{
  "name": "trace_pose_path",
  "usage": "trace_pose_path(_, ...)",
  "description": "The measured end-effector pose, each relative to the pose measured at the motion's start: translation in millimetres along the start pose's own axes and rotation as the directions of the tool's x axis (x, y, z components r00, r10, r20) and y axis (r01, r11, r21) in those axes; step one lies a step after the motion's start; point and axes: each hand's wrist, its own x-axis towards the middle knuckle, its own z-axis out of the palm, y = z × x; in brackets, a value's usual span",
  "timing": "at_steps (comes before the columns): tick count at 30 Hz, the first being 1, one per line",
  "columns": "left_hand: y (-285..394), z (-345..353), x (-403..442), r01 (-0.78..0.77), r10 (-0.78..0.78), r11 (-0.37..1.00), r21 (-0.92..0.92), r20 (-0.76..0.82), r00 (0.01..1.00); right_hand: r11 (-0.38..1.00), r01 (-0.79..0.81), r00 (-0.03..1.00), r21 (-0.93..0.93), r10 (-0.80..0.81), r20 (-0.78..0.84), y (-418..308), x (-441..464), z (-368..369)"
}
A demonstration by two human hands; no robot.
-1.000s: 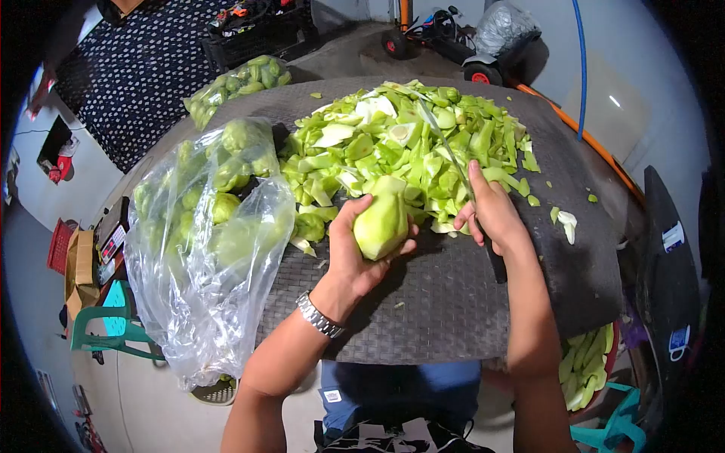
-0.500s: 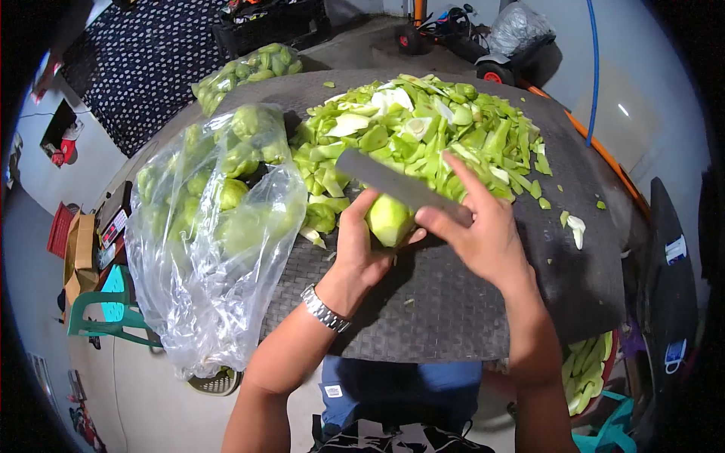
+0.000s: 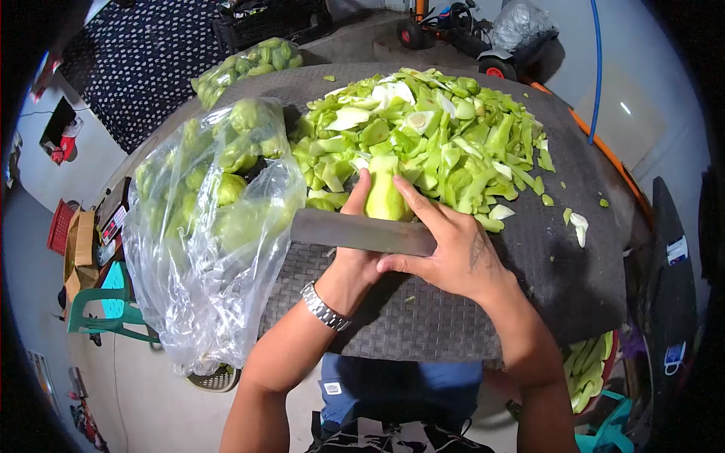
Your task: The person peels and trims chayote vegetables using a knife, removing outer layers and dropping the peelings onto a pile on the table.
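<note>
My left hand (image 3: 355, 264) is wrapped round a pale green, partly peeled chayote (image 3: 387, 199) from the left and below. A broad-bladed knife (image 3: 351, 231) is in my right hand (image 3: 457, 253), its blade lying crosswise in front of the chayote and pointing left. The right index finger rests along the chayote's upper right side, while the thumb is low by the handle. Little of the knife's handle shows under the fingers. Just beyond my hands rises a heap of green and white chayote peelings (image 3: 483, 158) on the dark woven tabletop (image 3: 423, 325).
On the left of the table stands a clear plastic bag (image 3: 215, 302) with whole chayotes. Another filled bag (image 3: 253, 64) lies at the far edge. Below right, a basin holds pale cut pieces (image 3: 585, 370). A teal chair (image 3: 113, 302) stands at the left.
The knife has swung down from above the chayote to in front of it. My right hand has lowered and moved left, and the chayote now stands more upright.
</note>
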Motion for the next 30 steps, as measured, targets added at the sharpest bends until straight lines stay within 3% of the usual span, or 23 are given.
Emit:
trace_pose_path(2, -2, -3, 2, 0.014, -0.014, 0.999, -0.041, -0.006, 1.0, 0.999, -0.052, 0.996, -0.008, 0.052, 0.076, 0, 0, -1)
trace_pose_path(8, -2, 4, 3, -0.05, 0.051, 0.999, 0.018, -0.054, 0.997, 0.995, 0.08, 0.997, -0.062, -0.08, 0.001, 7, -1, 4)
trace_pose_path(20, -4, -3, 4, -0.068, 0.07, 0.996, 0.048, -0.038, 0.997, 0.991, 0.003, 0.999, -0.135, 0.004, 0.051, 2, -1, 3)
trace_pose_path(24, -4, 1, 1, -0.075, 0.079, 0.996, 0.046, -0.096, 0.992, 0.971, 0.056, 0.998, -0.234, -0.06, -0.008, 10, -1, 8)
trace_pose_path(30, 1, 3, -2, -0.058, 0.057, 0.995, 0.087, 0.015, 0.998, 0.973, 0.14, 0.981, -0.184, -0.161, -0.107, 16, 2, 6)
